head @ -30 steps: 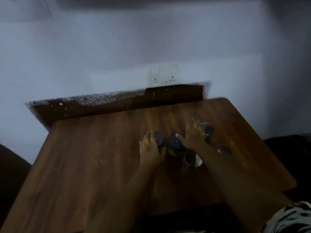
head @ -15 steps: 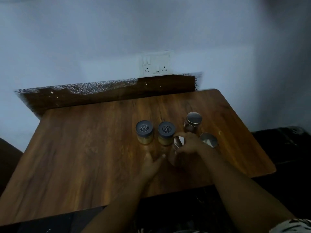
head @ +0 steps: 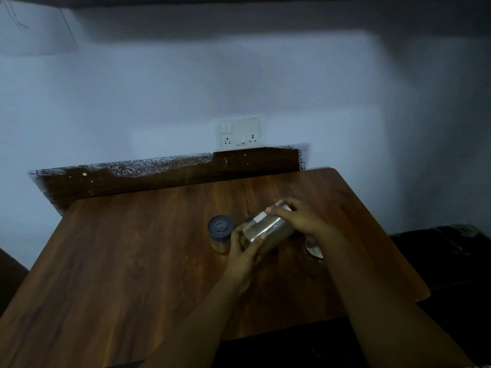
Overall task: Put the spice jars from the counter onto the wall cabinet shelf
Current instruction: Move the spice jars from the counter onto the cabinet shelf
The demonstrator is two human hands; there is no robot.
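1. Spice jar (head: pixel 268 229), a clear cylinder with a shiny metal lid, is lying tilted in both hands above the wood-grain counter (head: pixel 132 261).
2. Right hand (head: pixel 303 221) is curling over its lid end; left hand (head: pixel 243 251) is gripping its base from below.
3. Grey-lidded jar (head: pixel 220 236), holding yellowish powder, is standing upright just beside the left hand.
4. Metal-lidded jar (head: pixel 313 248) is showing partly behind the right wrist.

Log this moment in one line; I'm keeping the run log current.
step: lifting jar | held: clear jar, tilted, off the table | left hand: grips base | right hand: grips lid end | grey-lidded jar: standing beside
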